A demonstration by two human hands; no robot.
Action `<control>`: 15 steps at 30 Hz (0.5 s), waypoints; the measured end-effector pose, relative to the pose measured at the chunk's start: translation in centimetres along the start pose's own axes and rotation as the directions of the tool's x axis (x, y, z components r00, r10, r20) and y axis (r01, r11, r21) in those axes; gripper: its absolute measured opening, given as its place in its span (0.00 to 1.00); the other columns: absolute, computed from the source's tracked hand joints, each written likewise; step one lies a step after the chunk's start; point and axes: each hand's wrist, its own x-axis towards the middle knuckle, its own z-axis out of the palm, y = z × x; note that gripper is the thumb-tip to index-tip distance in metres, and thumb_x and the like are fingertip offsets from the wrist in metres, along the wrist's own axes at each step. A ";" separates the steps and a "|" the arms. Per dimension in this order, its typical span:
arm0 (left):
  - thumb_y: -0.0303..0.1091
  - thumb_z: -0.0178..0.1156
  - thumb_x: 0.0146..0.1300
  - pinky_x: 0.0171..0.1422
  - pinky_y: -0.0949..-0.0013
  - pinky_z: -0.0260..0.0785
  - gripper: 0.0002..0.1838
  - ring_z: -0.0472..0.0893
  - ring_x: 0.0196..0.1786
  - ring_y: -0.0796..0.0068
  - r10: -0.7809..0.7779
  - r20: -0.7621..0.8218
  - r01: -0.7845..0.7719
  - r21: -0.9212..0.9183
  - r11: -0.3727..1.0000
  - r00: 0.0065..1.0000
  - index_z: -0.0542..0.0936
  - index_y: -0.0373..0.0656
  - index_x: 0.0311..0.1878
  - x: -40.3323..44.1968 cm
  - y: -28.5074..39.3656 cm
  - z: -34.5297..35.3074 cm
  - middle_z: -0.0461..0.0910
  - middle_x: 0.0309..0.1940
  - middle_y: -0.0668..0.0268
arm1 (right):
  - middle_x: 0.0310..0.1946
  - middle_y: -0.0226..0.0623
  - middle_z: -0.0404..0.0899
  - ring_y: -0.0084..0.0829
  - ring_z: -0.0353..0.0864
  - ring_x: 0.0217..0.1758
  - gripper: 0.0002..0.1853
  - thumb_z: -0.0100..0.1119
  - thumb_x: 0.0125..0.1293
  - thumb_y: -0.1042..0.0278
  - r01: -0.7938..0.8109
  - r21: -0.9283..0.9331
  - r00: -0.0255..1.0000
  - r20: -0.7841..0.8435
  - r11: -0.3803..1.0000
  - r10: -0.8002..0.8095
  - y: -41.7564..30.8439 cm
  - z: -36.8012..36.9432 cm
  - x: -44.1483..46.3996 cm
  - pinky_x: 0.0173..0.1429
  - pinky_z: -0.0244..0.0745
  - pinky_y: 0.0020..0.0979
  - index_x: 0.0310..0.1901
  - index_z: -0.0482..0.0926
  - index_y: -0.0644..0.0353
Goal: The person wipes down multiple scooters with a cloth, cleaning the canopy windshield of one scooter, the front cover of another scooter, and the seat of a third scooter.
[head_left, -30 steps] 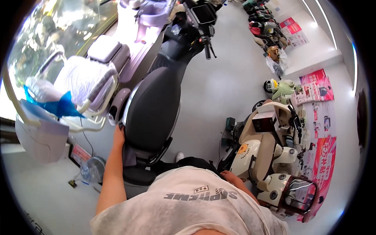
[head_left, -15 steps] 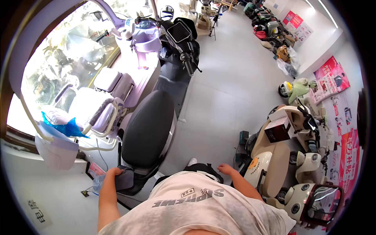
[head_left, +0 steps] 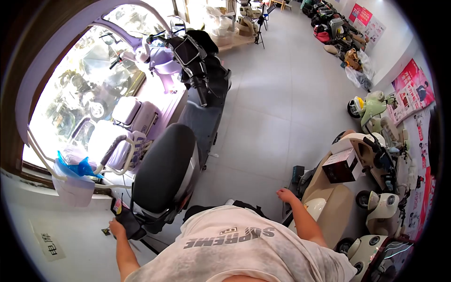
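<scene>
My left hand point(head_left: 116, 228) is at the outer edge of a dark, flap-like piece point(head_left: 130, 224) behind the black scooter's seat point(head_left: 164, 168). Its fingers look curled in against that edge; whether they grip the piece or something small cannot be made out. The black electric scooter point(head_left: 203, 110) stands in front of me to the left, its handlebar and screen pointing away. Out to my right side, my right hand point(head_left: 284, 195) hangs in the air with loosely bent fingers and nothing visible in it. The beige scooter point(head_left: 336, 202) is nearest to that hand.
A lilac scooter point(head_left: 165, 66) with a canopy stands by the window. To the right, a printed box point(head_left: 342, 165) rests on the beige scooter, with more scooters beyond. Grey tiled floor point(head_left: 263, 113) runs between the rows. A pile of goods point(head_left: 345, 42) lines the far right wall.
My left hand has moved left and down, away from the seat's rear side. My right hand has shifted slightly right and up. The view has turned, and the black scooter appears farther left.
</scene>
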 end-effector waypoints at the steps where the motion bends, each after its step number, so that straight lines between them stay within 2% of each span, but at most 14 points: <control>1: 0.32 0.54 0.71 0.60 0.46 0.74 0.19 0.81 0.57 0.45 -0.003 0.002 0.003 0.003 1.000 1.000 0.77 0.39 0.63 -0.1 -0.9 0.4 0.81 0.54 0.44 | 0.37 0.39 0.86 0.33 0.83 0.38 0.20 0.59 0.71 0.53 -0.001 -0.003 1.000 0.004 1.000 0.001 1.9 -0.8 1.1 0.47 0.77 0.35 0.49 0.83 0.64; 3: 0.45 0.48 0.74 0.60 0.46 0.73 0.22 0.81 0.56 0.41 -0.019 0.115 0.028 -0.077 0.997 0.993 0.76 0.42 0.63 -0.1 -2.1 0.9 0.81 0.51 0.41 | 0.35 0.40 0.86 0.34 0.83 0.36 0.19 0.60 0.70 0.54 0.013 -0.082 1.000 -0.024 0.997 -0.015 6.1 -1.0 3.6 0.45 0.78 0.35 0.48 0.83 0.65; 4: 0.45 0.48 0.74 0.60 0.46 0.73 0.22 0.81 0.56 0.41 -0.016 0.113 0.025 -0.079 0.997 0.994 0.76 0.42 0.63 -1.5 -0.9 0.1 0.81 0.51 0.41 | 0.35 0.40 0.86 0.34 0.83 0.36 0.19 0.60 0.70 0.54 0.014 -0.079 1.000 -0.027 0.997 -0.016 6.3 -1.2 3.7 0.45 0.78 0.35 0.48 0.83 0.65; 6: 0.48 0.52 0.72 0.63 0.46 0.71 0.27 0.79 0.61 0.42 0.123 0.253 -0.092 -0.130 0.987 0.960 0.74 0.37 0.65 -4.6 2.0 -2.0 0.80 0.55 0.39 | 0.35 0.41 0.86 0.34 0.84 0.37 0.20 0.61 0.70 0.54 -0.098 0.054 0.995 0.039 0.994 0.096 6.8 -0.7 3.8 0.45 0.79 0.36 0.48 0.83 0.67; 8: 0.48 0.52 0.71 0.63 0.47 0.71 0.27 0.79 0.61 0.43 0.230 0.319 -0.185 -0.166 0.969 0.919 0.74 0.38 0.65 -6.1 5.9 -2.6 0.79 0.55 0.40 | 0.36 0.42 0.87 0.37 0.85 0.40 0.21 0.61 0.68 0.51 -0.103 0.038 0.994 0.034 0.994 0.102 9.9 1.8 6.8 0.48 0.79 0.38 0.48 0.85 0.64; 10: 0.47 0.52 0.71 0.64 0.48 0.71 0.27 0.79 0.61 0.44 0.327 0.381 -0.278 -0.179 0.944 0.865 0.74 0.38 0.65 -6.9 10.8 -2.5 0.79 0.56 0.41 | 0.38 0.43 0.88 0.40 0.86 0.44 0.22 0.62 0.66 0.49 -0.114 0.038 0.993 0.022 0.993 0.114 9.8 2.5 8.2 0.51 0.78 0.41 0.48 0.86 0.61; 12: 0.47 0.53 0.71 0.64 0.48 0.72 0.27 0.79 0.62 0.45 0.404 0.442 -0.365 -0.176 0.914 0.801 0.75 0.39 0.66 -6.9 17.0 -2.2 0.79 0.57 0.41 | 0.39 0.42 0.87 0.35 0.85 0.39 0.23 0.62 0.69 0.51 -0.116 0.115 0.991 0.078 0.987 0.108 7.3 3.1 7.9 0.46 0.80 0.37 0.51 0.83 0.64; 15: 0.47 0.53 0.71 0.65 0.50 0.72 0.26 0.79 0.62 0.46 0.516 0.546 -0.520 -0.164 0.838 0.660 0.75 0.41 0.66 -6.1 28.1 -1.3 0.79 0.58 0.43 | 0.40 0.42 0.87 0.35 0.85 0.40 0.24 0.62 0.69 0.48 -0.107 0.211 0.991 0.098 0.971 0.088 4.7 2.5 7.8 0.46 0.80 0.37 0.53 0.83 0.62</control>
